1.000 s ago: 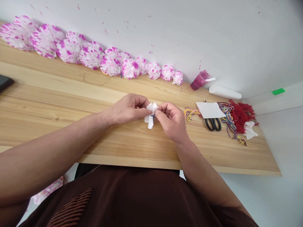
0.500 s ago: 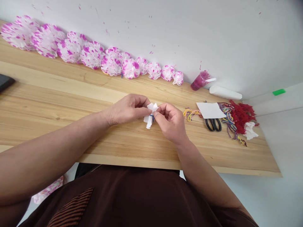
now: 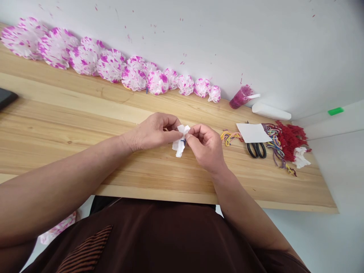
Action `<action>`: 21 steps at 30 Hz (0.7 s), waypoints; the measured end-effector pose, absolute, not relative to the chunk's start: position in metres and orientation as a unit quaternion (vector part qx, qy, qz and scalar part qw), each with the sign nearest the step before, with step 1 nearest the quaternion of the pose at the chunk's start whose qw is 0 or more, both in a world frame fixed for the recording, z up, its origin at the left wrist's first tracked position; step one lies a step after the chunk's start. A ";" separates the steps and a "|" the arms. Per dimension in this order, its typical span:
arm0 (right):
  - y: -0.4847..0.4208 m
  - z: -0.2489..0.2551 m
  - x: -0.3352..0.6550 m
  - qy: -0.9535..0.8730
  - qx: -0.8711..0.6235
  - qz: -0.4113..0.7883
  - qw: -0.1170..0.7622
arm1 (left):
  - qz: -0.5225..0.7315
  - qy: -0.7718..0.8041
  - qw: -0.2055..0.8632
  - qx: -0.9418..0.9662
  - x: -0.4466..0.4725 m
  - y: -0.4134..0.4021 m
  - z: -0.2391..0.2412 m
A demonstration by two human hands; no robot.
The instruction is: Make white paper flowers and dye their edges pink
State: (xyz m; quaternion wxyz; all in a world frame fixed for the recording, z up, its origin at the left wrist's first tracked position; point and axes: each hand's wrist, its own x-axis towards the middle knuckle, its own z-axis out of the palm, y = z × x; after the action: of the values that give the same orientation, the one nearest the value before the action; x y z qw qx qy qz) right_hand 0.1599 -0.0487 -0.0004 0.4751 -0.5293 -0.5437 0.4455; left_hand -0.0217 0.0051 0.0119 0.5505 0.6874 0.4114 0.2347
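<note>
Just above the wooden table, a small piece of folded white tissue paper is held between my two hands. A short dark blue string goes round its middle. My left hand pinches the paper from the left, thumb against the fingers. From the right, my right hand pinches the paper close to the string; its fingertips partly cover the middle. Whether the right fingers also grip the string cannot be made out.
White and purple paper flowers line the wall. To the right stand a cup of purple liquid, a white roll, white paper sheets, black-handled scissors, coloured strings and red crumpled material. A black object lies far left.
The upper and lower ends of the tissue paper are spread slightly differently between my fingertips. Both hands keep nearly the same place and pinch.
</note>
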 end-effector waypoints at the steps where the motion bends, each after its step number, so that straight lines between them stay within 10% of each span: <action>1: -0.049 0.000 0.160 -0.544 -0.529 0.445 0.475 | 0.228 0.416 0.554 0.684 -0.022 0.005 0.013; 21: -0.050 0.000 0.159 -0.561 -0.529 0.427 0.471 | 0.219 0.413 0.562 0.682 -0.021 0.005 0.014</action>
State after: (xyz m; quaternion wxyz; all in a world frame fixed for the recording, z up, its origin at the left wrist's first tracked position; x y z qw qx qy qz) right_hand 0.1594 -0.0504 0.0000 0.4713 -0.5291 -0.5614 0.4275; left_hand -0.0213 0.0053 0.0144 0.5621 0.6820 0.4134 0.2193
